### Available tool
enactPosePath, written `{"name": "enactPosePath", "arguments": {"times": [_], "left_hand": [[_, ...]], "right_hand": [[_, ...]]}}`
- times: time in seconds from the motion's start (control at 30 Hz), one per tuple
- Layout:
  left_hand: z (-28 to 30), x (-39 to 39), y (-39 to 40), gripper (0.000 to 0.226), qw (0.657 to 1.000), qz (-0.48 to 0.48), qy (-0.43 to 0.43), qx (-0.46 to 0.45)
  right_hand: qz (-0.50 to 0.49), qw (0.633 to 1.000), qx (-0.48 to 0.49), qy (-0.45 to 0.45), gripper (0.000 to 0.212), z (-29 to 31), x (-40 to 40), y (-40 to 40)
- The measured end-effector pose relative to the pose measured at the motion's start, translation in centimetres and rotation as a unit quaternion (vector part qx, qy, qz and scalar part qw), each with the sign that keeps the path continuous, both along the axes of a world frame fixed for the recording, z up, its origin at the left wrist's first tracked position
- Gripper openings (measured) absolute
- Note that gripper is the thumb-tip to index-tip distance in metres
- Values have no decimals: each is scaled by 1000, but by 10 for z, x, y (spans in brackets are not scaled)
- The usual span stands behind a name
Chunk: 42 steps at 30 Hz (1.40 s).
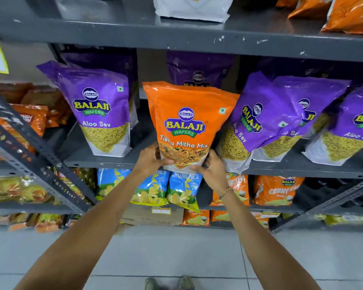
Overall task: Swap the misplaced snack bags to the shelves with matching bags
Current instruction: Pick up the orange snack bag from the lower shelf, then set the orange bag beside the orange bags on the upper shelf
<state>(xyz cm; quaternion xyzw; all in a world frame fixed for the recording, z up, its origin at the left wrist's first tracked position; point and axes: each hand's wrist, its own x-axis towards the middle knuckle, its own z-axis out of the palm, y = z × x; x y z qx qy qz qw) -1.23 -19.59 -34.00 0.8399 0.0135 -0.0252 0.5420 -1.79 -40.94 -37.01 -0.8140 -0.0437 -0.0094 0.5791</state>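
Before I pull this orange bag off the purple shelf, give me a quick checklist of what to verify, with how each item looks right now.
1. Both hands on the bag: left hand and right hand grip the bottom corners of the orange Tikha Mitha Mix bag. Ok.
2. Bag really misplaced: it stands among purple Aloo Sev bags. Ok.
3. Neighbour clear: the tilted Aloo Sev bag leans against its right side and may topple. Not ok.
4. Destination: orange bags lie on the shelf above; whether they match, cannot tell.
5. Bag behind: another purple bag stands behind it; whether they touch, cannot tell.
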Motion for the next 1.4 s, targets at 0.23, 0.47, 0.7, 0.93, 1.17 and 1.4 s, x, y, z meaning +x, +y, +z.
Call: {"name": "enactPosePath", "arguments": {"times": [0.23, 0.47, 0.7, 0.93, 1.17, 1.4], "left_hand": [[63, -50, 43, 50, 996, 16, -89, 3], [194, -82, 92, 35, 977, 7, -207, 49], [299, -75, 146, 29, 953, 19, -292, 80], [354, -31, 195, 29, 945, 57, -311, 83], [336, 13, 219, 28, 966, 27, -248, 71], [328, 41, 222, 36, 964, 8, -259, 64]], "right_hand": [[53, 992, 25, -115, 49, 74, -35, 31], [94, 972, 74, -204, 40, 196, -47, 70], [129, 947, 120, -267, 39, 303, -33, 121], [109, 950, 141, -257, 32, 362, 13, 183], [70, 969, 121, -204, 28, 345, 57, 217], [40, 975, 117, -182, 42, 341, 76, 221]]}}
